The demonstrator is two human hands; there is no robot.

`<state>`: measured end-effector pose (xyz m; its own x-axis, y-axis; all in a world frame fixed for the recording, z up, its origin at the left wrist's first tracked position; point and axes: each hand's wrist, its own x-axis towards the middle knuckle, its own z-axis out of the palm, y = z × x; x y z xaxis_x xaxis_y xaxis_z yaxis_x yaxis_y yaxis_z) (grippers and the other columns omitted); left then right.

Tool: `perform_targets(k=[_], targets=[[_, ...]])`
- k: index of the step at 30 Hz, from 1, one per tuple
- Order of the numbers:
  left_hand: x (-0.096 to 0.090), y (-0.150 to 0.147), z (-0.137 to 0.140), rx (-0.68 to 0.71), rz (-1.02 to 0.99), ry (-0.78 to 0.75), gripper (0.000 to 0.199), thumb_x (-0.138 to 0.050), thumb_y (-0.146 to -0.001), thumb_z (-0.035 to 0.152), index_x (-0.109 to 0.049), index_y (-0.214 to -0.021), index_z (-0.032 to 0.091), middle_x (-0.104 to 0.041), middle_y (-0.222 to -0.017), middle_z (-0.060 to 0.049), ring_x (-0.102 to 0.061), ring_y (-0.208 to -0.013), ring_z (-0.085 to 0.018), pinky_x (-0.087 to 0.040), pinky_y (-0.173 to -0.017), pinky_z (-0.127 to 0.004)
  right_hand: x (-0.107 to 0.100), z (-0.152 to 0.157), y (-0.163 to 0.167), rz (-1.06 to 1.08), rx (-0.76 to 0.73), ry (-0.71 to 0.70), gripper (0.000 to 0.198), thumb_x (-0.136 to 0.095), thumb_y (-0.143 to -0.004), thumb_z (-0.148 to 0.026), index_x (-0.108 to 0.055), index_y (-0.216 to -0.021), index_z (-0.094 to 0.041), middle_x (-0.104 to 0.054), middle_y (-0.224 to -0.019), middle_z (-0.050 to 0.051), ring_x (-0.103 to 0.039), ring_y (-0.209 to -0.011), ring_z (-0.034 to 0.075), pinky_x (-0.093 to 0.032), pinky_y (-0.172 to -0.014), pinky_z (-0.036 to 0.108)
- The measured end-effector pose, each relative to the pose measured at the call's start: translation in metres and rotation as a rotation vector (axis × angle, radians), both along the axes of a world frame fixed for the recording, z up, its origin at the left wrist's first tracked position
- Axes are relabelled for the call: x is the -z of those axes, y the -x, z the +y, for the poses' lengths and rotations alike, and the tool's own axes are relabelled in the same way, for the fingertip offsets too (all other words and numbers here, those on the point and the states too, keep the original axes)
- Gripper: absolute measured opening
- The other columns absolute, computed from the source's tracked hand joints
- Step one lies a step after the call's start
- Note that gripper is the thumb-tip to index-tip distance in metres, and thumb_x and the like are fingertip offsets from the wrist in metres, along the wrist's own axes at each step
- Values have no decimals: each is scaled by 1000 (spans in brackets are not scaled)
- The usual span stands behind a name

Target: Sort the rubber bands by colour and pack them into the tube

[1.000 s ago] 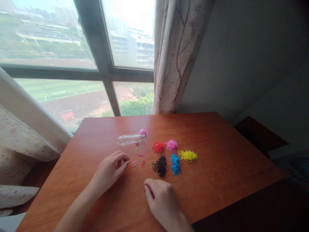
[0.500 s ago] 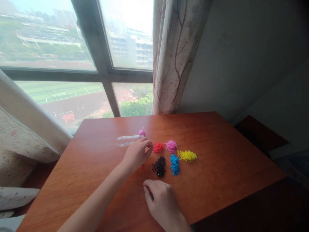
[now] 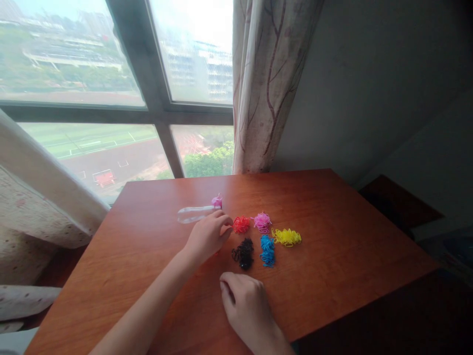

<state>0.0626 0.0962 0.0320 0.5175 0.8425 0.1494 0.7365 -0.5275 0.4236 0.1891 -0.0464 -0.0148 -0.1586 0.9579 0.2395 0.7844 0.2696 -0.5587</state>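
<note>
Lying, in the head view, at three o'clock from the left hand (image 3: 207,232), the red bands (image 3: 242,225) form a bright, loose tangle. Whether its fingertips pinch one is unclear; the right hand (image 3: 248,301), at the bands' six o'clock, is loosely curled, its grip hidden.

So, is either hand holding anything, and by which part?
The left hand is at the left edge of the red rubber bands; whether it pinches one can't be told. The curled right hand shows nothing held.
</note>
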Motion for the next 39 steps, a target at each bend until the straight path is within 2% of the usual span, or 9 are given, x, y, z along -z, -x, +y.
perform_targets(k=[6, 10, 14, 19, 24, 30, 34, 39], targets=[[-1, 39, -16, -81, -16, 15, 17, -50, -89, 26, -65, -85, 22, -67, -95, -3, -60, -68, -15, -41, -61, -25, -7, 8, 15, -177, 121, 6, 10, -55, -90, -14, -59, -85, -22, -68, -72, 1, -66, -67, 18, -38, -58, 25], [4, 60, -30, -157, -38, 52, 14, -52, -86, 29, -66, -86, 23, -68, -92, -2, -60, -70, -16, -42, -62, -25, -18, 23, 30, -309, 191, 77, 5, -62, -88, -17, -59, -91, -20, -70, -75, 6, -69, -67, 22, -42, -55, 27], [10, 71, -39, -200, -82, 93, 20, -51, -87, 35, -66, -83, 23, -67, -85, -2, -61, -72, -17, -43, -63, -26, -29, 42, 41, -369, 239, 175, 2, -61, -90, -18, -60, -91, -17, -71, -75, 11, -71, -66, 26, -45, -53, 28], [14, 75, -40, -212, -65, 134, 21, -49, -88, 35, -66, -84, 23, -65, -83, -2, -62, -73, -18, -44, -65, -27, -30, 52, 44, -403, 217, 162, 10, -54, -91, -12, -62, -88, -16, -72, -77, 11, -72, -69, 26, -45, -53, 28], [13, 72, -42, -221, -16, 149, 22, -47, -90, 36, -65, -86, 24, -65, -90, -2, -63, -76, -19, -44, -68, -28, -32, 51, 29, -378, 221, 123, 13, -55, -92, -18, -64, -84, -21, -72, -73, 7, -70, -65, 22, -37, -51, 25], [10, 70, -43, -219, 5, 172, 21, -46, -92, 36, -63, -86, 24, -64, -94, -3, -63, -80, -19, -44, -69, -28, -41, 62, -12, -306, 311, 25, 12, -57, -93, -22, -68, -89, -24, -73, -76, 2, -67, -67, 17, -29, -53, 25], [9, 70, -43, -227, 17, 183, 22, -47, -92, 38, -62, -85, 24, -64, -95, -2, -64, -80, -19, -43, -68, -28, -47, 76, -31, -333, 340, 26, 12, -58, -93, -24, -69, -89, -25, -73, -76, 1, -66, -66, 16, -28, -54, 26], [11, 71, -43, -220, 13, 182, 22, -46, -92, 38, -62, -86, 24, -63, -95, -2, -63, -80, -19, -43, -68, -28, -48, 87, -38, -384, 295, 46, 11, -60, -92, -24, -70, -90, -25, -72, -76, 1, -64, -67, 16, -29, -55, 25]])
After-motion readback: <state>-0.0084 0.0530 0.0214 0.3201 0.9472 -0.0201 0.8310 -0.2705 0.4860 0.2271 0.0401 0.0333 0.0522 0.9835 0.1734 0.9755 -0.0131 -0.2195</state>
